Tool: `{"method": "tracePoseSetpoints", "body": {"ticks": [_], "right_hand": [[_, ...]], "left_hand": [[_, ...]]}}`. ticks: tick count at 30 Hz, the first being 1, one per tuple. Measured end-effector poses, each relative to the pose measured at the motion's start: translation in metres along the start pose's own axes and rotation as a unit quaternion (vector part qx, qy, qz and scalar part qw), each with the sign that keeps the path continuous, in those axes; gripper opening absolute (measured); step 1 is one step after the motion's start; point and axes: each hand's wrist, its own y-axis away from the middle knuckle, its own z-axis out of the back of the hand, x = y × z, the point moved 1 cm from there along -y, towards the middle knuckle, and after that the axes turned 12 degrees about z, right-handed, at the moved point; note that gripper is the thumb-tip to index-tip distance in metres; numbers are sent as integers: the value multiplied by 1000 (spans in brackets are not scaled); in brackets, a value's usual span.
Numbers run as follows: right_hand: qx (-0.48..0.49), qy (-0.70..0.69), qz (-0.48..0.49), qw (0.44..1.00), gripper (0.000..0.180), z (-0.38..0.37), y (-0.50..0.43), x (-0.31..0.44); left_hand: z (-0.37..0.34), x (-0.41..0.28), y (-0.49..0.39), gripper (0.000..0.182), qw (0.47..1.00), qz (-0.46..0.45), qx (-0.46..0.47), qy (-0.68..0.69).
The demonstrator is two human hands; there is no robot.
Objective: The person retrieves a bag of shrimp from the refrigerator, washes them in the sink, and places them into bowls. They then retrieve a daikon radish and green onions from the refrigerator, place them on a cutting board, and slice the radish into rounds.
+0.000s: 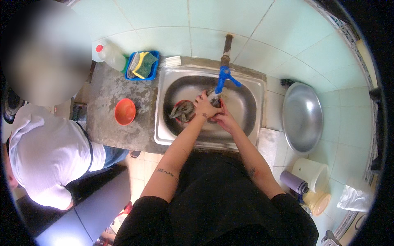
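Both my hands are over the stainless steel sink basin (243, 113), under the blue plastic tap (223, 78). My left hand (205, 106) is spread over a red bowl (221, 104) that holds dark, wet contents, its fingers reaching to the bowl's far side. Against the bowl's near right side rests my right hand (223, 117), gripping its rim. Water seems to run from the tap into it. To the left in the basin stands another red bowl (178, 118), with greyish-brown pieces (184, 110), perhaps shellfish or fish, lying in it.
An orange bowl (125, 111) stands on the concrete counter (141, 129). Behind it are a blue tray (157, 66) with sponges (147, 63) and a plastic bottle (112, 57). A metal basin (303, 118) leans at the right, above a purple flask (292, 181). Another person (55, 147) stands left.
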Motion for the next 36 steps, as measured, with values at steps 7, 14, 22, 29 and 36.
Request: {"method": "tracePoseSetpoints", "body": {"ticks": [7,14,22,29,36], "right_hand": [[10,34,22,999,99,3,15,9],[-130,497,355,782,38,-68,43,135],[-13,504,453,735,31,-178,85,152],[-22,451,328,830,31,-108,95,100],[-33,635,58,770,29,-16,72,59]], "left_hand": [[-15,-11,2,125,998,3,-4,-62],[-1,-8,20,120,997,60,9,-50],[-27,20,7,106,941,98,241,218],[-29,58,10,50,741,172,453,465],[25,65,15,52,624,109,490,599]]}}
